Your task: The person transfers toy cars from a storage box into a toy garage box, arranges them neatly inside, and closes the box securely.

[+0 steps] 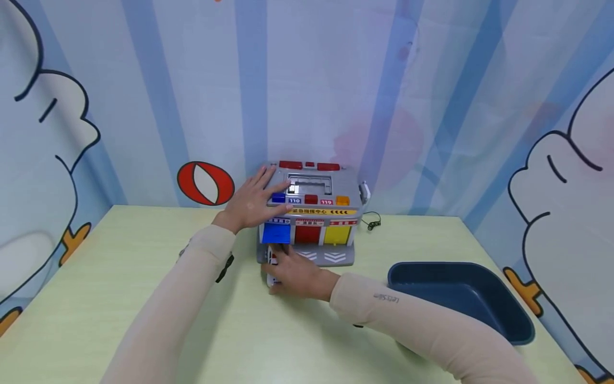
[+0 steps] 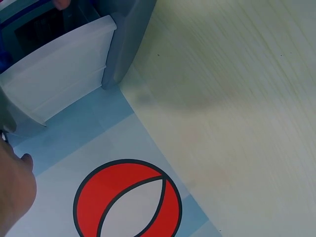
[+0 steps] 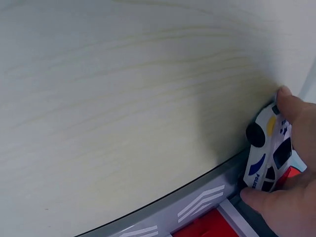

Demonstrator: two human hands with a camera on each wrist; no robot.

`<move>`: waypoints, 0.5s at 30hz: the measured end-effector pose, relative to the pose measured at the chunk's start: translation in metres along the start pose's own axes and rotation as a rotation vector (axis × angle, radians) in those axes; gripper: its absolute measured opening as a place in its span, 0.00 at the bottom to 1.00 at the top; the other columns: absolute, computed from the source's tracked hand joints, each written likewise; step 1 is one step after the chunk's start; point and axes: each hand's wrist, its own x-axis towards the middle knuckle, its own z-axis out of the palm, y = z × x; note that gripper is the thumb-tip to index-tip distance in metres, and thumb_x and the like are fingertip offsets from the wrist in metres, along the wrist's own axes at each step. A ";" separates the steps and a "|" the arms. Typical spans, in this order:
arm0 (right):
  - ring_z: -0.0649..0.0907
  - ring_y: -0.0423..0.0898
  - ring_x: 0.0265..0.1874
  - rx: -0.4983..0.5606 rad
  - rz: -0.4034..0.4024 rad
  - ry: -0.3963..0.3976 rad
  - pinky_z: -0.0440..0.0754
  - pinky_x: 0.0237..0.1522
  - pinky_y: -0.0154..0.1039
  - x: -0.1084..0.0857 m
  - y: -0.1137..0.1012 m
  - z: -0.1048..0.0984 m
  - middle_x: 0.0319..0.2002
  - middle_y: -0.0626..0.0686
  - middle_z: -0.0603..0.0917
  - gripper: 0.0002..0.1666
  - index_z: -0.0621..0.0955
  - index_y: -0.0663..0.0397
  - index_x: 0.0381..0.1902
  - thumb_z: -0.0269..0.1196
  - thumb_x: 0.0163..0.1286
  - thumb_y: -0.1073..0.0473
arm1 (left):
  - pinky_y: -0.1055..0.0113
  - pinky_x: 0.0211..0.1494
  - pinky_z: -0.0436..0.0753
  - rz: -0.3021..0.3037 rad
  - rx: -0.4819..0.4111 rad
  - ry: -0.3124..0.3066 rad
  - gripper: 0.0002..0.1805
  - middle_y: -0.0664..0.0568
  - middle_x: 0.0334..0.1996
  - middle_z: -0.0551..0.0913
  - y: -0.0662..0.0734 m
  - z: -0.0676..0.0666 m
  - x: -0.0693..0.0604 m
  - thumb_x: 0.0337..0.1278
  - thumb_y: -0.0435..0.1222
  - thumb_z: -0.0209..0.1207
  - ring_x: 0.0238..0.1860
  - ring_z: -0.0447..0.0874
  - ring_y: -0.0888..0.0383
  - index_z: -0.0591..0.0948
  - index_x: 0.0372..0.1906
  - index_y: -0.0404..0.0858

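A grey toy garage (image 1: 349,185) with blue, red and yellow doors stands at the back of the table. Spread over its left roof edge, my left hand (image 1: 250,205) rests with the fingers fairly straight. The blue door (image 1: 276,233) is tilted outward above the left bay. In front of that bay, my right hand (image 1: 298,274) grips a white toy police car (image 3: 269,143) between thumb and fingers, one at each end. The car's front part is over the garage's grey ramp (image 3: 200,207). In the left wrist view, the garage's pale side panel (image 2: 64,74) shows, with little of the hand.
A dark blue plastic bin (image 1: 431,264) sits on the right of the table (image 1: 144,266), partly behind my right forearm. A thin black cable (image 1: 372,223) lies beside the garage. The patterned curtain (image 1: 307,80) hangs right behind it.
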 end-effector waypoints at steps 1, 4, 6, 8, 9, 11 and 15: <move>0.51 0.66 0.79 -0.009 0.001 0.007 0.68 0.72 0.53 0.000 0.000 0.001 0.81 0.63 0.47 0.34 0.71 0.41 0.71 0.62 0.70 0.42 | 0.41 0.81 0.47 0.001 0.000 -0.001 0.44 0.49 0.83 0.39 0.000 0.000 0.001 0.59 0.70 0.45 0.82 0.31 0.45 0.56 0.78 0.59; 0.52 0.66 0.78 -0.050 0.019 0.031 0.69 0.72 0.53 0.001 0.000 0.003 0.80 0.65 0.49 0.33 0.70 0.42 0.71 0.61 0.71 0.42 | 0.41 0.81 0.47 0.007 0.003 0.001 0.44 0.49 0.83 0.39 0.001 0.000 0.002 0.59 0.69 0.45 0.82 0.31 0.45 0.56 0.79 0.58; 0.53 0.65 0.78 -0.096 0.037 0.041 0.69 0.72 0.53 0.002 -0.001 0.004 0.79 0.65 0.51 0.33 0.70 0.42 0.72 0.59 0.73 0.43 | 0.42 0.81 0.47 0.009 0.000 0.005 0.44 0.49 0.83 0.39 0.000 -0.001 0.003 0.60 0.69 0.45 0.82 0.30 0.45 0.56 0.79 0.58; 0.56 0.64 0.78 -0.164 0.047 0.067 0.70 0.71 0.52 0.004 -0.001 0.006 0.79 0.65 0.54 0.31 0.70 0.43 0.71 0.59 0.74 0.44 | 0.42 0.81 0.46 0.009 -0.003 0.008 0.44 0.49 0.83 0.38 0.000 -0.001 0.003 0.60 0.69 0.45 0.82 0.30 0.45 0.56 0.79 0.58; 0.57 0.63 0.78 -0.203 0.051 0.081 0.70 0.72 0.51 0.005 -0.002 0.006 0.78 0.64 0.55 0.31 0.71 0.43 0.71 0.59 0.74 0.44 | 0.42 0.81 0.46 0.007 -0.003 0.008 0.44 0.49 0.83 0.38 0.000 0.000 0.003 0.60 0.69 0.45 0.82 0.30 0.46 0.56 0.79 0.58; 0.60 0.61 0.77 -0.268 0.057 0.103 0.69 0.73 0.51 0.007 -0.002 0.008 0.78 0.63 0.58 0.29 0.71 0.43 0.70 0.58 0.75 0.46 | 0.43 0.81 0.46 0.003 -0.004 0.007 0.44 0.49 0.83 0.38 -0.001 0.000 0.002 0.60 0.69 0.45 0.82 0.30 0.46 0.57 0.79 0.58; 0.65 0.56 0.74 -0.308 0.079 0.147 0.69 0.72 0.49 0.010 -0.001 0.010 0.77 0.59 0.62 0.29 0.71 0.42 0.70 0.60 0.74 0.47 | 0.43 0.81 0.46 0.003 -0.008 0.006 0.43 0.49 0.83 0.38 0.000 0.000 0.001 0.60 0.69 0.45 0.82 0.30 0.46 0.57 0.78 0.58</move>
